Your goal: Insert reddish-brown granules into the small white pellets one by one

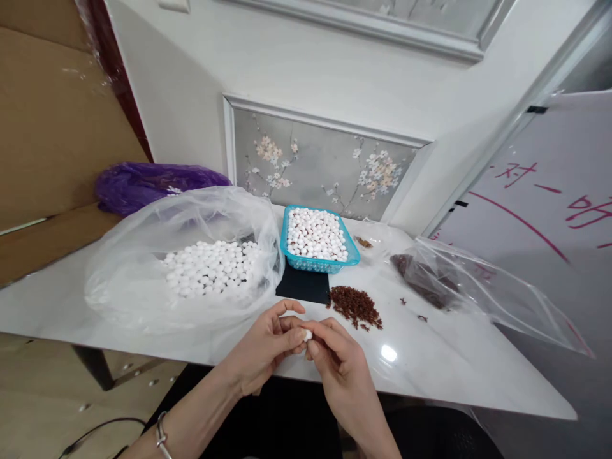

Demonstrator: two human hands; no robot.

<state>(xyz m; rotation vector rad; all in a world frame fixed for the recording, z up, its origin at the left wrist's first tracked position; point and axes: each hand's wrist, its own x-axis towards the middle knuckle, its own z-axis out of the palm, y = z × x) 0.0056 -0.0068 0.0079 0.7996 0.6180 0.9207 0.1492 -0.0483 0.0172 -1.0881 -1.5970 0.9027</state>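
A small white ball point(308, 335) sits between my fingertips just in front of the table's near edge. My left hand point(272, 344) pinches it from one side, and the fingers of my right hand point(337, 354) close on it from the other. Whether the right fingers also hold a small piece is hidden. Beyond my right hand lies a pile of small reddish-brown star-shaped pieces point(356, 305). A blue plastic basket point(351, 254) full of white balls, some with brown spots, stands behind. To the left, a clear plastic bag point(129, 261) lies open with many plain white balls inside.
A black mat point(301, 284) lies by the basket. At right are a zip bag of dark brown pieces point(425, 280) and a small clear bag point(375, 239). A purple bag point(143, 185) rests at the back left, near cardboard point(57, 115). Balls lie on the floor.
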